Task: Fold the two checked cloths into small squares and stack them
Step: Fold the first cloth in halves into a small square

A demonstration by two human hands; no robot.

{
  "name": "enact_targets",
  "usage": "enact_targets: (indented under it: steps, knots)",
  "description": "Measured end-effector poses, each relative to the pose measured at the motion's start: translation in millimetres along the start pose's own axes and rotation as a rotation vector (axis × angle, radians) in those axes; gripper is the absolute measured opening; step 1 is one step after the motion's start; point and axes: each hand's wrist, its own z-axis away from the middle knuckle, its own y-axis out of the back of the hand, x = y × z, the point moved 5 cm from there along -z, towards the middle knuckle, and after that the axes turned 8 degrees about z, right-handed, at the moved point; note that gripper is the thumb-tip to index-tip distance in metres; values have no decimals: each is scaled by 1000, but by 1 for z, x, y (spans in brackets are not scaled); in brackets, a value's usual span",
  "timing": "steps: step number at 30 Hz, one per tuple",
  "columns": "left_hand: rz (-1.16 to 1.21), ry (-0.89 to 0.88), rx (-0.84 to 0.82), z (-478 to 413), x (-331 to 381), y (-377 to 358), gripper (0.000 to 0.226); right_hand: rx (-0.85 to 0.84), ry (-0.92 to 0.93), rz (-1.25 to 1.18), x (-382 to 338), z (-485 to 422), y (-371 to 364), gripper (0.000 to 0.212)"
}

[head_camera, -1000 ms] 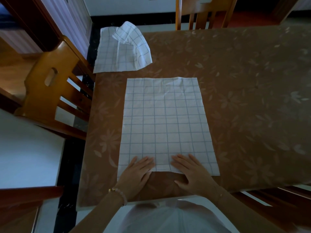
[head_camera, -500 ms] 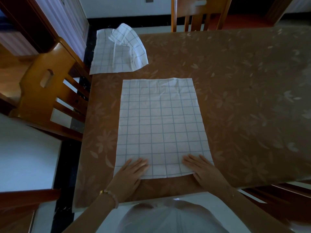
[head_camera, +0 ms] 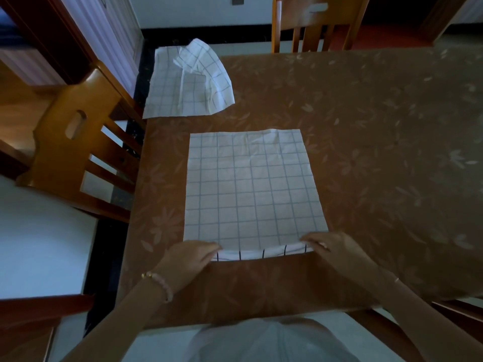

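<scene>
Near cloth [head_camera: 252,189] lies flat on the brown surface [head_camera: 366,152], its near edge lifted off the top. Left hand [head_camera: 192,258] pinches the near-left corner, right hand [head_camera: 330,246] pinches the near-right corner — both clenched on fabric. Second cloth [head_camera: 187,84] sits crumpled at the far-left corner, hanging partly over the surface edge. Risk: uneven lift skews the fold so edges miss; loose pinch drops a corner; thin fabric drags and wrinkles — the overhanging one could slide off.
</scene>
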Motion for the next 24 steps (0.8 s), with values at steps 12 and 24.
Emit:
enact_targets:
  steps: [12,24]
  knots:
    - [-124,168,297,-129,-30,113,15,235,-22,52,19,-156,77,13]
    - [-223,188,366,-245,-101,123,5,214,-219,108,74,-278,72,11]
